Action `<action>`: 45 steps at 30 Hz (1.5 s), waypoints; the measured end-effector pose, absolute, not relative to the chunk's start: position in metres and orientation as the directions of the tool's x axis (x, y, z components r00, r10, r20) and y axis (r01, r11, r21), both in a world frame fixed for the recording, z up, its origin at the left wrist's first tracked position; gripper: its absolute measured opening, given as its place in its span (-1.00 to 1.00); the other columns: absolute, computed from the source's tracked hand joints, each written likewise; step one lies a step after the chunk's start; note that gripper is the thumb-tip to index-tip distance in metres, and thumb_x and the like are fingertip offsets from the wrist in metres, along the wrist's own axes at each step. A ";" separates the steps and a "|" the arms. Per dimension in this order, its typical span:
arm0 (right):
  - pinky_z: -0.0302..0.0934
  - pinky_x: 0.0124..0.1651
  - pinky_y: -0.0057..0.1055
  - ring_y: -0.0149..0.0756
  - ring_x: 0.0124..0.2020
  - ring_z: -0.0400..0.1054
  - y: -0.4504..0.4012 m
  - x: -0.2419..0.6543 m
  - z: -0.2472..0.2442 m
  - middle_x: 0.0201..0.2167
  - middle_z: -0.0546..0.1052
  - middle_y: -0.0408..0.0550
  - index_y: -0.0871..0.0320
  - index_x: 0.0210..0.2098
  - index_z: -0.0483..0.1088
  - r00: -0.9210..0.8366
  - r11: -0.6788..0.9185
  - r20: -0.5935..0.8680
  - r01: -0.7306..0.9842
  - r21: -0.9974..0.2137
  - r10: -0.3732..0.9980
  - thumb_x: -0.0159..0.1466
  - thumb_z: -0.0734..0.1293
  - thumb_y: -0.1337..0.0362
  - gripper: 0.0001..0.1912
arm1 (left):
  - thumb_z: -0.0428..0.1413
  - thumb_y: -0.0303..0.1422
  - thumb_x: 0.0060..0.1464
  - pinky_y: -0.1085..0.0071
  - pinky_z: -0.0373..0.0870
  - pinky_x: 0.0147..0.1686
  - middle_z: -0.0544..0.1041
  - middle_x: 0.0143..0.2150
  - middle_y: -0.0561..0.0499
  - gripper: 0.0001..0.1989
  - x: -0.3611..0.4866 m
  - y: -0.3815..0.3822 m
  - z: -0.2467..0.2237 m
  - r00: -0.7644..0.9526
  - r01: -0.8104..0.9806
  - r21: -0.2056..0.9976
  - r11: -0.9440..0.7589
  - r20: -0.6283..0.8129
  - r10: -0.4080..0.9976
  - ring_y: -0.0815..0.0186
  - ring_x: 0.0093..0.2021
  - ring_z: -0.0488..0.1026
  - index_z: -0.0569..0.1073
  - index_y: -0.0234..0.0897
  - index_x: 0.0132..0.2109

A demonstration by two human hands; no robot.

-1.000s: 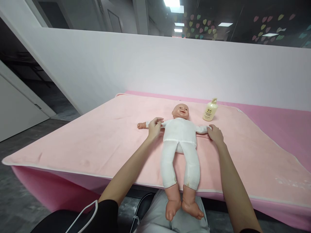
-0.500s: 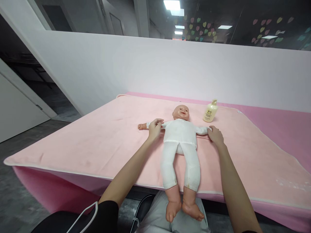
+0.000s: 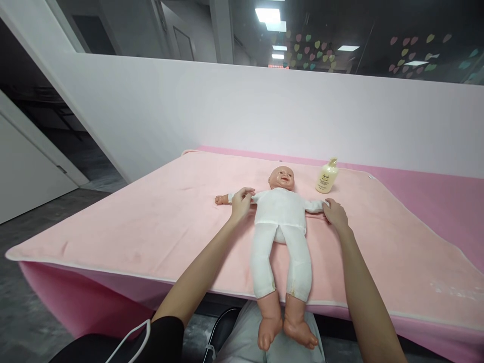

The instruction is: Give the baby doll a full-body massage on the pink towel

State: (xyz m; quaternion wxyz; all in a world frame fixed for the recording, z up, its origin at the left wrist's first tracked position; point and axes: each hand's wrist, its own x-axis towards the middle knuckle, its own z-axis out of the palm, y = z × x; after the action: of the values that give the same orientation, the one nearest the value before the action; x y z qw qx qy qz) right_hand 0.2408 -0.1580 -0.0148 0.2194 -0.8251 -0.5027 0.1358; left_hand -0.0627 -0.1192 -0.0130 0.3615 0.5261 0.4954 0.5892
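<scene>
Your left hand point(image 3: 241, 202) and right hand point(image 3: 336, 214) loosely grip the arms of a baby doll point(image 3: 280, 207) face-up on the pink blanket point(image 3: 151, 222), its cloth torso probably soft, light and best supported underneath.

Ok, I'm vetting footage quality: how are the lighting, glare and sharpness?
Head view: fairly even light, faint soft shadows beside the doll; bright light panels glare in the dark glass; bottle fine print too small to read; wide-angle stretch toward the edges.

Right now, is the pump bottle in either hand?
No, the pump bottle stands on the pink blanket, apart from both hands.
</scene>
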 end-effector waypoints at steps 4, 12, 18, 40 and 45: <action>0.17 -0.16 -0.34 -0.22 -0.19 0.34 -0.158 0.241 -0.015 -0.21 0.47 0.05 0.13 0.12 0.23 0.459 -0.396 0.010 0.776 -0.491 0.888 0.27 0.08 0.17 -0.54 | -0.05 -0.43 -0.18 0.40 0.32 -0.40 0.47 -0.33 0.01 -0.78 -0.063 -0.119 -0.014 -0.187 0.099 0.964 -0.246 0.261 0.947 0.36 -0.44 0.36 0.45 -0.24 -0.36; 0.18 -0.17 -0.34 -0.21 -0.18 0.34 -0.159 0.240 -0.013 -0.22 0.47 0.04 0.12 0.11 0.23 0.455 -0.396 -0.001 0.773 -0.496 0.890 0.27 0.07 0.17 -0.54 | -0.05 -0.43 -0.19 0.42 0.32 -0.40 0.47 -0.33 0.02 -0.78 -0.063 -0.116 -0.017 -0.185 0.106 0.961 -0.255 0.271 0.945 0.36 -0.44 0.37 0.45 -0.24 -0.37; 0.17 -0.15 -0.33 -0.21 -0.18 0.34 -0.159 0.240 -0.013 -0.22 0.47 0.03 0.12 0.10 0.24 0.456 -0.396 0.003 0.776 -0.490 0.890 0.26 0.07 0.17 -0.55 | -0.05 -0.43 -0.19 0.41 0.32 -0.39 0.48 -0.33 0.01 -0.80 -0.063 -0.115 -0.019 -0.182 0.098 0.962 -0.255 0.269 0.946 0.35 -0.42 0.38 0.45 -0.24 -0.39; 0.15 -0.22 -0.36 -0.24 -0.26 0.34 -0.158 0.242 -0.016 -0.27 0.46 0.04 0.14 0.10 0.25 0.447 -0.381 0.024 0.789 -0.483 0.894 0.26 0.08 0.18 -0.55 | -0.06 -0.43 -0.18 0.41 0.32 -0.37 0.47 -0.32 0.01 -0.78 -0.063 -0.118 -0.014 -0.172 0.107 0.965 -0.241 0.256 0.951 0.37 -0.43 0.37 0.44 -0.26 -0.37; 0.15 -0.22 -0.36 -0.24 -0.27 0.34 -0.157 0.243 -0.017 -0.29 0.46 0.03 0.13 0.09 0.26 0.449 -0.381 0.029 0.788 -0.483 0.893 0.26 0.08 0.17 -0.55 | -0.07 -0.43 -0.18 0.40 0.34 -0.35 0.48 -0.30 0.00 -0.77 -0.063 -0.118 -0.015 -0.177 0.115 0.963 -0.245 0.263 0.948 0.35 -0.40 0.38 0.45 -0.26 -0.36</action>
State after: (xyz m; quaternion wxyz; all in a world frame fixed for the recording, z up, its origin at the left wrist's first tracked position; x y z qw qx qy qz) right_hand 0.2428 -0.1571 -0.0173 0.2198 -0.8222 -0.5113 0.1192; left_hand -0.0632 -0.1175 -0.0146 0.3576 0.5324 0.4994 0.5824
